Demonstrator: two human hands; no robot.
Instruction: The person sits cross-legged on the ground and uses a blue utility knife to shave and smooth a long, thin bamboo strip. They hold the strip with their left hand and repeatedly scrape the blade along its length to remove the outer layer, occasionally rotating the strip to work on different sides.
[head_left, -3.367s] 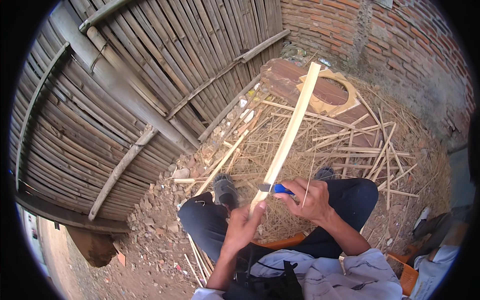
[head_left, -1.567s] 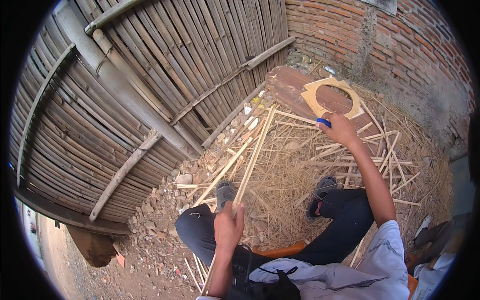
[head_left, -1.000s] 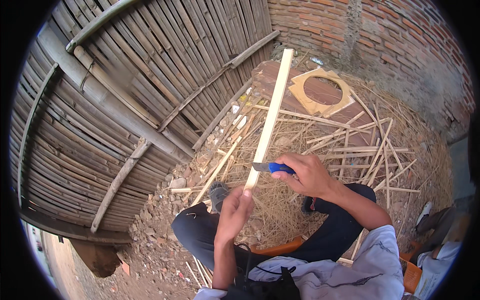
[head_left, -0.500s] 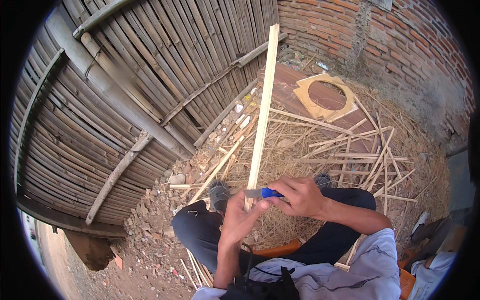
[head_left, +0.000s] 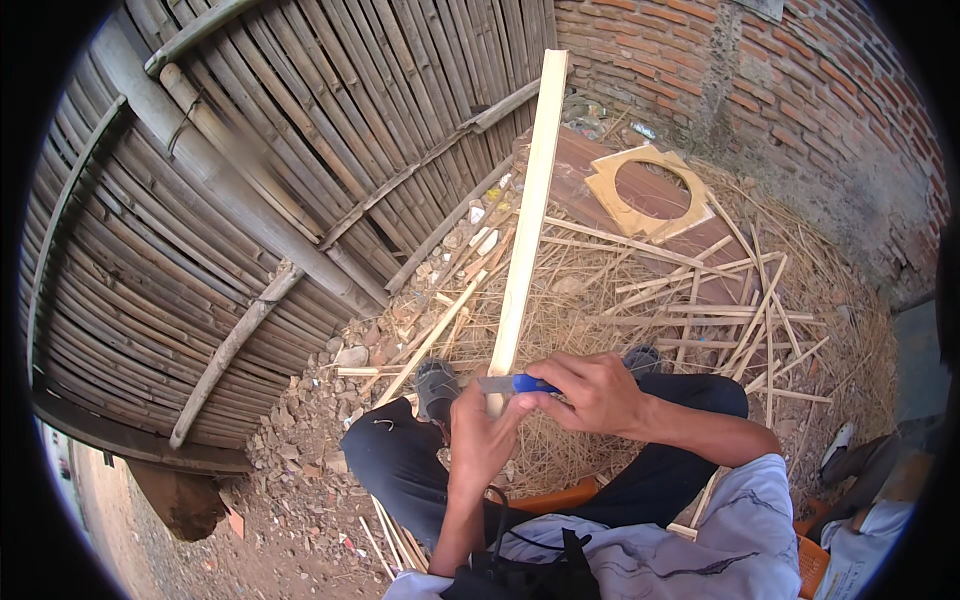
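A long pale bamboo strip (head_left: pixel 533 215) rises away from me, its near end in my left hand (head_left: pixel 480 430). That hand is closed round the strip between my knees. My right hand (head_left: pixel 598 393) grips the blue handle of a knife (head_left: pixel 527 384). The grey blade lies crosswise over the strip, just above my left thumb, and points left. The thumbs of both hands are close together at the handle. The lowest end of the strip is partly covered by my fingers.
Split strips (head_left: pixel 765 320) lie scattered over dry shavings on the right. Behind them a yellow board with a round hole (head_left: pixel 650 195) rests on a brown panel (head_left: pixel 575 165). A bamboo fence (head_left: pixel 330 130) stands left, a brick wall (head_left: pixel 800 90) right. An orange crate (head_left: pixel 555 495) is below my hands.
The strip has turned slightly, showing a broader face, and its far end has shifted a little right. The knife and my right hand have moved slightly left along with the blade.
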